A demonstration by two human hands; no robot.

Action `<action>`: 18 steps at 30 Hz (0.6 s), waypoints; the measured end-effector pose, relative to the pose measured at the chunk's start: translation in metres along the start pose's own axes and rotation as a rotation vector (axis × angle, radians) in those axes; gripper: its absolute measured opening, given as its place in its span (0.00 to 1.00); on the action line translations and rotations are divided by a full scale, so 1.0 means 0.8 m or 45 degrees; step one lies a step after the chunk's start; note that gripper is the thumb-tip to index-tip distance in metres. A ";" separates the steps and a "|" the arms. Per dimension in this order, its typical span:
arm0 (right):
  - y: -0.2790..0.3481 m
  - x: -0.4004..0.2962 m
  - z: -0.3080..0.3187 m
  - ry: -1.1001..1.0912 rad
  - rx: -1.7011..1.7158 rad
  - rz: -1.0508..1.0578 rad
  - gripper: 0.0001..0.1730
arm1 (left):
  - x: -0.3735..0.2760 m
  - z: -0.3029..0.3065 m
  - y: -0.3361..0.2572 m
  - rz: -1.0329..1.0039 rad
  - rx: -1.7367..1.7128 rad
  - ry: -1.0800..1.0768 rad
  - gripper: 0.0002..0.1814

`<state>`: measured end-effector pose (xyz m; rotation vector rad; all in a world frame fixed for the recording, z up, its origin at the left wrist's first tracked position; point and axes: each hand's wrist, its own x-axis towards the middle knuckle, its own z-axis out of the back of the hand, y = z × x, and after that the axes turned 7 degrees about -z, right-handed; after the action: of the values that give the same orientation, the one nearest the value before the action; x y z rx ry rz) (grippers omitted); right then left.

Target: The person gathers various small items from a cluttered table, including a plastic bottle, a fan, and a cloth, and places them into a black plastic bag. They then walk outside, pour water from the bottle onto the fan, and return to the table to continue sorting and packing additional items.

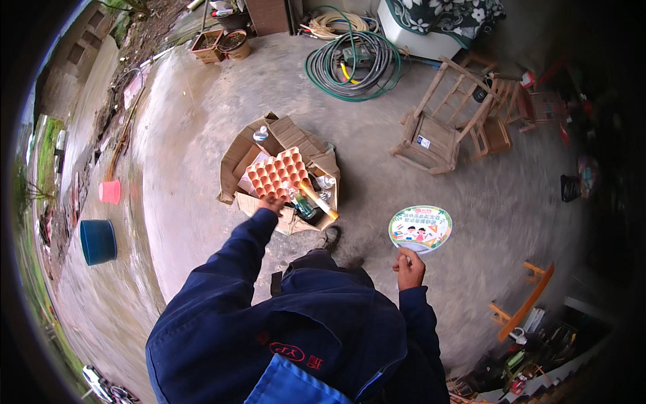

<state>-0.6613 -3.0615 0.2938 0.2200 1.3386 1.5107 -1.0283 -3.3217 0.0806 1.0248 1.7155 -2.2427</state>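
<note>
An open cardboard box [229,171] stands on the floor before me, its flaps folded outward. A tilted pulp egg tray [276,171] with its cups showing lies on top of the contents. At the tray's near edge is my left hand [272,203], slightly blurred; its fingers are partly hidden, and whether they grip the tray cannot be told. Beside the tray are a green bottle [304,207], a yellow-and-white tube [319,200] and a clear plastic bottle [261,134]. Off to the right, my right hand [410,267] holds a printed hand fan [420,229] by its handle.
Wooden chairs [429,141] stand at the right. Coiled hoses [353,65] lie farther ahead, near planters [234,45]. On the left are a blue bucket [98,242] and a pink bucket [109,192]. An orange wooden bench [526,303] is at the lower right.
</note>
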 end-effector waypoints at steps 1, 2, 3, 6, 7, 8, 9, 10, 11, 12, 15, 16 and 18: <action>0.004 0.001 -0.003 0.051 0.033 0.007 0.16 | -0.016 -0.004 0.006 -0.022 0.197 0.114 0.24; 0.002 0.000 0.001 0.054 0.083 0.017 0.16 | -0.037 -0.031 -0.003 -0.020 0.217 0.318 0.23; 0.005 0.002 0.000 0.082 0.145 0.030 0.16 | -0.052 -0.044 0.001 0.022 0.209 0.377 0.22; 0.010 -0.001 0.015 0.064 0.386 -0.021 0.17 | -0.122 -0.126 -0.051 -0.016 0.442 0.731 0.23; 0.011 0.002 0.017 0.077 0.429 -0.032 0.18 | -0.134 -0.142 -0.055 -0.052 0.469 0.815 0.23; 0.012 0.005 0.020 0.093 0.479 -0.037 0.18 | -0.143 -0.157 -0.053 -0.064 0.426 0.881 0.23; 0.016 0.009 0.022 0.071 0.524 -0.033 0.19 | -0.151 -0.174 -0.066 -0.131 0.448 0.978 0.22; 0.020 0.011 0.028 0.050 0.566 -0.028 0.20 | -0.160 -0.193 -0.078 -0.194 0.465 1.075 0.22; 0.029 0.015 0.034 0.049 0.550 -0.035 0.22 | -0.163 -0.207 -0.084 -0.297 0.486 1.159 0.22; 0.028 0.019 0.044 0.030 0.597 -0.030 0.23 | -0.186 -0.235 -0.122 -0.214 0.460 1.273 0.21; 0.009 0.037 0.071 0.001 0.636 0.017 0.26 | -0.225 -0.308 -0.176 -0.288 0.424 1.566 0.24; 0.005 0.043 0.078 -0.019 0.669 0.074 0.27 | -0.237 -0.335 -0.185 -0.191 0.421 1.665 0.25; -0.010 0.067 0.098 -0.086 0.683 0.200 0.28 | -0.256 -0.395 -0.209 -0.096 0.486 1.830 0.20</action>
<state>-0.6239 -2.9738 0.2901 0.7226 1.6813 1.2271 -0.8196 -3.0404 0.2966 3.1796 1.5082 -1.8581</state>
